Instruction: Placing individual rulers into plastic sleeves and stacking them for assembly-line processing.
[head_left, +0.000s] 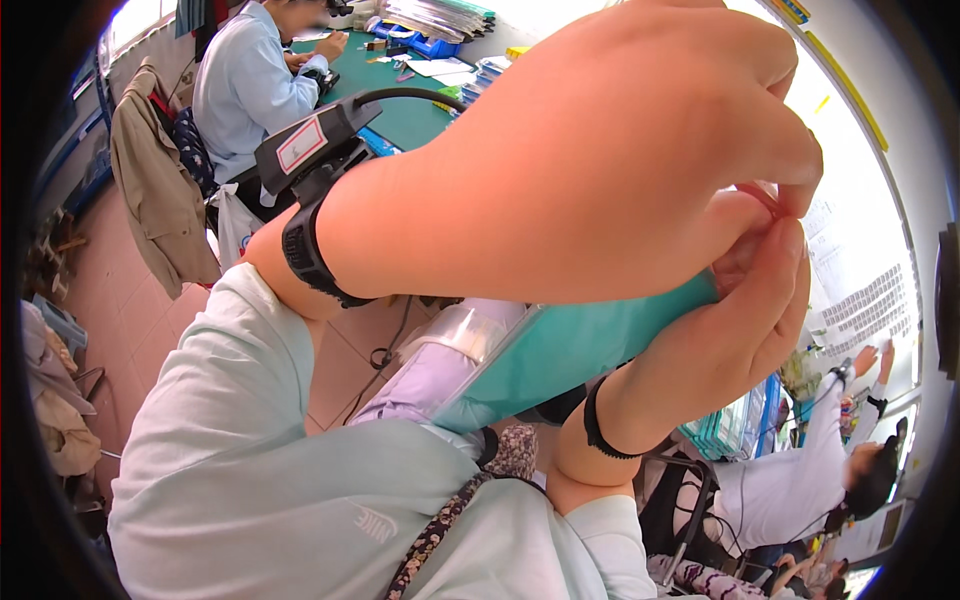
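My left hand (690, 130) reaches across the upper right, its back toward the view and its fingers bent inward. Below it, my right hand (760, 310) comes up with the fingertips drawn together. The fingertips of both hands meet in a pinch, and whatever lies between them is too small or hidden to name. A glossy teal sheet-like piece (570, 350) stretches under my left forearm up to the fingers of my right hand. I cannot tell whether it is gripped. Black straps circle both wrists, and the left one carries a boxy black device (315, 145).
Clear plastic (460, 330) lies over my lilac-clad lap. A person in pale blue (240, 90) works at a green table (410, 125) at the upper left, near a jacket-draped chair (155, 180). Teal trays (730, 425) and another person (790, 490) are at the lower right.
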